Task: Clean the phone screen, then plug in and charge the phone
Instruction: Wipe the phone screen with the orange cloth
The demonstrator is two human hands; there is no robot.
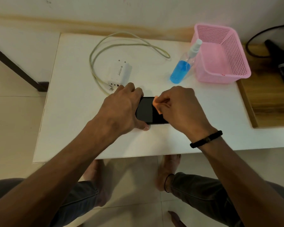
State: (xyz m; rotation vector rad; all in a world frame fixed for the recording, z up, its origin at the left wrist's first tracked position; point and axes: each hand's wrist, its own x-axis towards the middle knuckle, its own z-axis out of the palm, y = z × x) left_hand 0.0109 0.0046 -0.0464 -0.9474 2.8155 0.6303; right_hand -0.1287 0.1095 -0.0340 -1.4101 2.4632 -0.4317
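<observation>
A black phone (pixel 147 110) lies screen up on the white table (pixel 75 122). My left hand (pixel 121 108) grips its left end, fingers over the far edge and thumb at the near edge. My right hand (pixel 180 108) pinches a small orange cloth (pixel 156 104) and holds it against the right half of the screen. Behind my left hand a white multi-port charger (pixel 120 72) lies flat with its pins up. Its pale cable (pixel 95 63) loops across the far side of the table, and the free plug (pixel 111 88) rests beside the charger.
A spray bottle (pixel 183 68) of blue liquid leans against a pink mesh basket (pixel 220 54) at the table's far right. A wooden surface (pixel 272 102) with dark objects and a black cable adjoins on the right. My knees and bare feet show under the near edge.
</observation>
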